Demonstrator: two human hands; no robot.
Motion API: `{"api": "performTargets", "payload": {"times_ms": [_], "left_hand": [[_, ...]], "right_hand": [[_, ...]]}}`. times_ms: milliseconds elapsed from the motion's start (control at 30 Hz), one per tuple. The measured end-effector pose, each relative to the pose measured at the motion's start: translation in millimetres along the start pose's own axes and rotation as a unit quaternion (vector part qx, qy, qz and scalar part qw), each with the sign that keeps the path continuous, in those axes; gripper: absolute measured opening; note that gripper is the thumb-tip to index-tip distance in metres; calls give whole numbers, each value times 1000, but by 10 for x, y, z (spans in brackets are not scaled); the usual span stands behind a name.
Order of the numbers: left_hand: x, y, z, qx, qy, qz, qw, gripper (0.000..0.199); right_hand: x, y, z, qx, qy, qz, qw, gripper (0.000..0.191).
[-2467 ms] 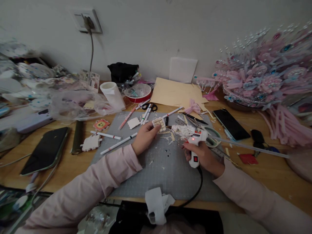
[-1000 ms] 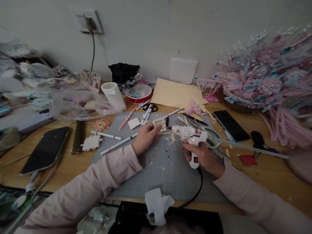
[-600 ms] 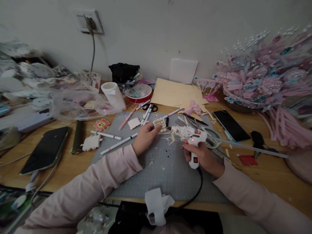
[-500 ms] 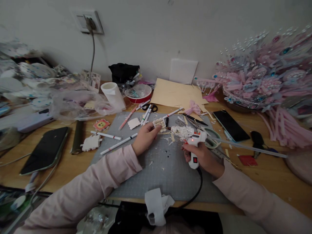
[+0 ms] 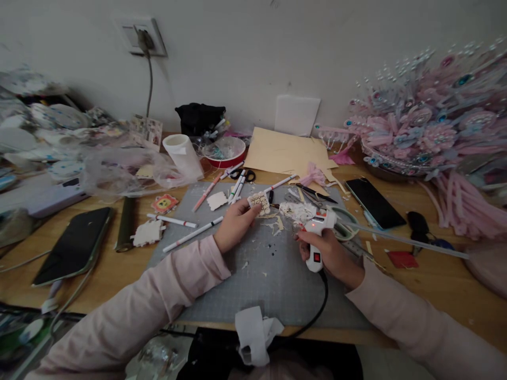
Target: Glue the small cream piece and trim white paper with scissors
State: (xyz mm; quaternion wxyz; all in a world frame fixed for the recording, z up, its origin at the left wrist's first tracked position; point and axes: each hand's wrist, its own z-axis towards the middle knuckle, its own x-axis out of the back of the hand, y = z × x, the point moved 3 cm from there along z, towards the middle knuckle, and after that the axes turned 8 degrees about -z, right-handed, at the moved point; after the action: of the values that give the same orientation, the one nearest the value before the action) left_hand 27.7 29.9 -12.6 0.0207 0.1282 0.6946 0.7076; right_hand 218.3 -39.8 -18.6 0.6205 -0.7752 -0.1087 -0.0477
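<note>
Over the grey cutting mat (image 5: 257,285), my left hand (image 5: 240,224) pinches a small pale scalloped-edged card piece (image 5: 259,201) with dark line patterns on it. My right hand (image 5: 330,256) is wrapped round the handle of a white hot glue gun (image 5: 317,232) with a lit red light and a red switch. The gun's nozzle end is crusted with whitish glue and points left, close beside the card piece. A long clear glue stick (image 5: 412,240) sticks out of the gun's back. Glue scraps lie on the mat under the nozzle.
Several white markers (image 5: 194,234), black-handled scissors (image 5: 243,175) and blank white card pieces (image 5: 217,200) lie around the mat. A phone (image 5: 374,203) rests at right, another phone (image 5: 73,245) at left. Pink beaded decorations (image 5: 428,121) fill the right back; beige card sheets (image 5: 287,150) lie behind.
Both hands stay almost in place. The glue gun has shifted very slightly to the right of the card piece; the whole view has moved a touch.
</note>
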Motion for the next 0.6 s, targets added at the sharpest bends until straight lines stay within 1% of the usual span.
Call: {"api": "performTargets", "payload": {"times_ms": [300, 600], "left_hand": [[11, 19, -10, 1, -1, 28, 1000, 28], [-1, 29, -20, 5, 1, 14, 1000, 25]], "right_hand": [[-10, -9, -13, 10, -17, 16, 1000, 23], [-4, 19, -7, 6, -17, 16, 1000, 24]]}}
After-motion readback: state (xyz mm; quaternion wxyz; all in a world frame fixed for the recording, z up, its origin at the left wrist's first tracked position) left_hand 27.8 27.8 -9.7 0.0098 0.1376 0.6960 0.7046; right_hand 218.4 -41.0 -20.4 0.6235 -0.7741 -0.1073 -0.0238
